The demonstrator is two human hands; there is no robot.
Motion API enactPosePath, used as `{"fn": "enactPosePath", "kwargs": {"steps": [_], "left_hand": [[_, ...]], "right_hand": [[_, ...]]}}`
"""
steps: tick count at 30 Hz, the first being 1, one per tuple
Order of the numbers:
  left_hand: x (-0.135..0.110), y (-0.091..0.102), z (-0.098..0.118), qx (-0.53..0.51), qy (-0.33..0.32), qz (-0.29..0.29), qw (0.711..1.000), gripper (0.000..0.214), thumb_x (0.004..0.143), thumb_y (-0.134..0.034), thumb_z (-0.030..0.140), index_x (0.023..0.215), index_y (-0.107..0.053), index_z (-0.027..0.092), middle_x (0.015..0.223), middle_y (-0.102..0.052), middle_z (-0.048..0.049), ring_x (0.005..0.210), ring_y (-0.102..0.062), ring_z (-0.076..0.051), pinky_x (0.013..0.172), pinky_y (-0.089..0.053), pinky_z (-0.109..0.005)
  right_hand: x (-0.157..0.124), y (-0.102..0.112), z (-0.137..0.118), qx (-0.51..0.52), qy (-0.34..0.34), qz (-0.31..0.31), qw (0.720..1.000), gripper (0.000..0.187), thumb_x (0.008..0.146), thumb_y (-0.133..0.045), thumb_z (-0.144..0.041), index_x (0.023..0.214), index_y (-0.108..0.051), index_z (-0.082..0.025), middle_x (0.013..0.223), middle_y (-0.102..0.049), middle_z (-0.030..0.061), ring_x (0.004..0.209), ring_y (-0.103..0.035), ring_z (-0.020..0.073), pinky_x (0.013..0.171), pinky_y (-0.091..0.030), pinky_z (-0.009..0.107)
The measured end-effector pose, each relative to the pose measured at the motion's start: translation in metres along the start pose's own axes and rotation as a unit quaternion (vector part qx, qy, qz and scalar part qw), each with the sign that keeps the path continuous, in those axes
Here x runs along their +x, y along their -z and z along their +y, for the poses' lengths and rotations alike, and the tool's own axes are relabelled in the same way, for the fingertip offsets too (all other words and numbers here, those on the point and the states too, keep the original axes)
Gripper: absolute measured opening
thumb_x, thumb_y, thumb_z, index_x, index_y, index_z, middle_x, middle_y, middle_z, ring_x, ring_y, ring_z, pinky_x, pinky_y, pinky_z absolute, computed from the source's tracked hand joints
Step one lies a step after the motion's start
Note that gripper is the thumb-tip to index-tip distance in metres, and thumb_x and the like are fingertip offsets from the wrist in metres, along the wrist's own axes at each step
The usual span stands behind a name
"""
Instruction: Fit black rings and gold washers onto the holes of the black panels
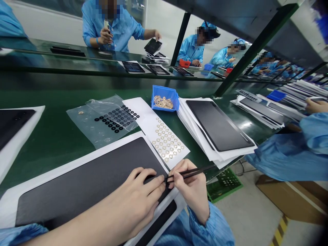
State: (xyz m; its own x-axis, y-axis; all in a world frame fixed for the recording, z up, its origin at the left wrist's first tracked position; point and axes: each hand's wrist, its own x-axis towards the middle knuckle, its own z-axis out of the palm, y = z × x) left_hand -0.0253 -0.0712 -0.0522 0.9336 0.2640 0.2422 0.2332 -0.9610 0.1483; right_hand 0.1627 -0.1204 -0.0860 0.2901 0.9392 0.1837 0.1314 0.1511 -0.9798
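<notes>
A dark grey tablet back cover (89, 181) lies on white paper in front of me. My left hand (139, 200) rests on it, palm down, fingers lying over its right end. My right hand (192, 189) grips black tweezers (196, 172), their tips at the cover's corner beside my left fingertips. Whether anything is between the tips is hidden. Just beyond, a white sheet (184, 150) carries rows of small gold ring stickers (166, 140). A clear plastic bag (84, 126) with black rings (109, 124) lies left of that sheet.
A blue bin (165, 106) holds many gold rings. Right of it, another tablet cover (217, 124) tops a paper-interleaved stack. A dark panel (15, 124) lies at far left. A co-worker's blue sleeve (315, 130) is at right. Green posts (258, 44) support the overhead shelf.
</notes>
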Motion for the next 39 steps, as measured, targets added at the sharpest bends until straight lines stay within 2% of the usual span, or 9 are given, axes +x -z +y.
{"fn": "enactPosePath", "kwargs": {"steps": [6, 13, 27, 32, 36, 39], "left_hand": [[0.0, 0.0, 0.0, 0.0, 0.001, -0.003, 1.0, 0.032, 0.098, -0.037, 0.019, 0.124, -0.055, 0.013, 0.121, -0.062, -0.0067, 0.108, -0.05, -0.027, 0.089, -0.041, -0.039], [-0.002, -0.001, 0.001, -0.019, 0.015, -0.014, 1.0, 0.035, 0.096, -0.037, 0.017, 0.127, -0.052, 0.016, 0.126, -0.059, -0.0052, 0.111, -0.048, -0.027, 0.093, -0.041, -0.04], [-0.001, -0.003, 0.0, -0.034, 0.017, -0.013, 0.999, 0.033, 0.097, -0.036, 0.017, 0.125, -0.052, 0.015, 0.126, -0.057, -0.0065, 0.112, -0.046, -0.027, 0.093, -0.039, -0.041], [0.0, -0.001, 0.0, -0.025, 0.015, -0.01, 1.0, 0.032, 0.097, -0.037, 0.017, 0.126, -0.051, 0.014, 0.125, -0.056, -0.0072, 0.112, -0.046, -0.027, 0.094, -0.039, -0.04], [0.0, -0.001, 0.001, -0.023, 0.001, -0.026, 0.999, 0.027, 0.096, -0.038, 0.017, 0.117, -0.054, 0.012, 0.118, -0.057, -0.0103, 0.113, -0.045, -0.03, 0.092, -0.04, -0.042], [-0.001, -0.001, 0.001, -0.026, 0.006, -0.031, 0.999, 0.024, 0.095, -0.04, 0.017, 0.112, -0.056, 0.014, 0.115, -0.058, -0.0113, 0.112, -0.047, -0.03, 0.09, -0.041, -0.042]], "right_hand": [[0.001, 0.001, 0.002, 0.011, 0.01, -0.016, 1.0, 0.017, 0.077, -0.062, -0.015, 0.065, -0.051, -0.019, 0.063, -0.059, -0.0011, 0.05, -0.059, 0.0109, 0.048, -0.048, 0.022], [0.005, 0.009, 0.002, 0.042, 0.016, -0.041, 0.998, 0.017, 0.085, -0.061, -0.026, 0.071, -0.056, -0.017, 0.069, -0.06, 0.0002, 0.05, -0.063, 0.0109, 0.049, -0.053, 0.022], [0.003, 0.014, 0.003, 0.011, 0.073, -0.082, 0.994, 0.011, 0.089, -0.059, -0.021, 0.079, -0.059, -0.019, 0.075, -0.059, 0.0008, 0.06, -0.06, 0.012, 0.056, -0.049, 0.024], [0.002, 0.013, 0.004, 0.004, 0.095, -0.058, 0.994, 0.014, 0.09, -0.058, -0.02, 0.076, -0.06, -0.019, 0.07, -0.058, 0.0004, 0.063, -0.06, 0.013, 0.057, -0.048, 0.024], [-0.003, 0.014, 0.012, 0.056, 0.086, -0.051, 0.993, 0.014, 0.091, -0.057, -0.022, 0.078, -0.06, -0.019, 0.073, -0.059, 0.0004, 0.059, -0.06, 0.0123, 0.054, -0.048, 0.025], [0.001, 0.017, 0.007, 0.093, 0.095, -0.029, 0.991, 0.015, 0.092, -0.056, -0.023, 0.078, -0.057, -0.019, 0.07, -0.058, -0.0011, 0.057, -0.06, 0.0118, 0.055, -0.048, 0.026]]}}
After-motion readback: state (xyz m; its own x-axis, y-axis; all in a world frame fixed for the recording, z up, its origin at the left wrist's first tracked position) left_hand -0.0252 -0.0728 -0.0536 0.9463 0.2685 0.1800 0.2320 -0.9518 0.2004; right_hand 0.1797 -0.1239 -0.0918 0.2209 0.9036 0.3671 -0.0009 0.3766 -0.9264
